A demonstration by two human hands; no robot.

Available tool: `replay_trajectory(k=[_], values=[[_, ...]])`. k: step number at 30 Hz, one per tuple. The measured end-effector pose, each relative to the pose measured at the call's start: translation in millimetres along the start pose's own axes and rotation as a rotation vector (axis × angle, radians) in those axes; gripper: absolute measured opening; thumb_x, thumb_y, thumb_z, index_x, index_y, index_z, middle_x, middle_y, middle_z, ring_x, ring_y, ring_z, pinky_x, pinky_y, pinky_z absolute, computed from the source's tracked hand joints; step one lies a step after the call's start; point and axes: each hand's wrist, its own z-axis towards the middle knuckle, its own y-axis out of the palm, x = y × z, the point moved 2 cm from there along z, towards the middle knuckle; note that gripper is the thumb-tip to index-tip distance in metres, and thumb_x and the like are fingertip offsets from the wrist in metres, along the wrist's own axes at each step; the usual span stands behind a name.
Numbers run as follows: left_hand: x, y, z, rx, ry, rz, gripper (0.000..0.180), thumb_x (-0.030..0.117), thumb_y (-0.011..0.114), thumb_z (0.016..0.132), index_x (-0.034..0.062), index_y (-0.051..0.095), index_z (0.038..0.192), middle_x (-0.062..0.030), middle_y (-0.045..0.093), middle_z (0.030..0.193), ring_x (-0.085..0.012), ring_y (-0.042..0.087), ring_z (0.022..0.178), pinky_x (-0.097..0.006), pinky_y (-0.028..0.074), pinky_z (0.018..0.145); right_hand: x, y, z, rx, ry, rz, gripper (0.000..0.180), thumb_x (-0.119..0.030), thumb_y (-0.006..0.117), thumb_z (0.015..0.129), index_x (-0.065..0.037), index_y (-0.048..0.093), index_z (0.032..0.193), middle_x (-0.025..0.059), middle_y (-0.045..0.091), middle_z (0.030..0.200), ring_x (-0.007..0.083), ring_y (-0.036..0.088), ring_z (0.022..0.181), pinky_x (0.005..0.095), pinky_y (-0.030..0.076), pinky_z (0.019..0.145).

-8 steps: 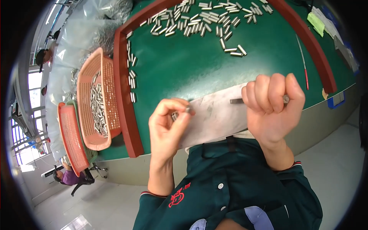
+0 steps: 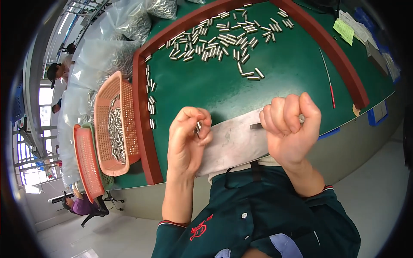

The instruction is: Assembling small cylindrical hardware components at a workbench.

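My left hand [image 2: 187, 139] is closed, its fingers curled round a small metal cylinder [image 2: 198, 127] whose shiny side shows between the fingertips and thumb. Whether more pieces sit in the palm is hidden. My right hand [image 2: 288, 127] makes a fist round a narrow metal tool; its dark, flat end [image 2: 255, 126] sticks out on the left, and most of it is covered by the fingers. Beneath both hands lies a greyish-white, stained sheet [image 2: 234, 139] at the table's near edge. Many similar loose cylinders [image 2: 215, 45] are scattered over the far part of the green table [image 2: 185, 86].
Dark red raised rails [image 2: 146, 124] border the table. Left of them stand an orange basket [image 2: 132, 124] of cylinders, a red basket [image 2: 88, 159] and clear bags [image 2: 133, 23] of metal parts. On the right lie a red-handled rod [image 2: 332, 95] and a green paper [image 2: 343, 31].
The view has shifted, so the table appears lower. My left fingers have turned and curled further round the cylinder. My right hand keeps its grip on the tool.
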Motion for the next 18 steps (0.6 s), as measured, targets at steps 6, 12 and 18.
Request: replay_trajectory(k=[6, 12, 18], values=[[-1, 38, 54, 0.058, 0.143, 1.005, 0.011, 0.009, 0.063, 0.076, -0.0014, 0.059, 0.073, 0.0072, 0.037, 0.054, -0.0018, 0.031, 0.051, -0.019, 0.024, 0.045, -8, -4, 2, 0.028, -0.023, 0.024, 0.042, -0.024, 0.027, 0.088, -0.012, 0.024, 0.048, -0.0019, 0.024, 0.042, 0.0075, 0.015, 0.041, 0.0244, 0.016, 0.04], [-19, 61, 89, -0.091, 0.38, 1.476, 0.011, 0.007, 0.066, 0.069, 0.0014, 0.062, 0.078, -0.0008, 0.035, 0.049, -0.0078, 0.031, 0.046, -0.025, 0.029, 0.044, -17, -12, 3, 0.065, -0.055, 0.027, 0.042, -0.025, 0.028, 0.088, -0.012, 0.025, 0.048, -0.0019, 0.024, 0.042, 0.0076, 0.015, 0.041, 0.0245, 0.016, 0.04], [-30, 63, 99, -0.21, 0.519, 1.669, 0.013, 0.009, 0.065, 0.068, 0.0024, 0.062, 0.079, -0.0104, 0.055, 0.056, -0.0195, 0.051, 0.048, -0.031, 0.041, 0.049, -18, -14, 4, 0.085, -0.043, 0.034, 0.041, -0.024, 0.027, 0.087, -0.012, 0.025, 0.048, -0.0018, 0.024, 0.042, 0.0077, 0.015, 0.041, 0.0243, 0.016, 0.04]])
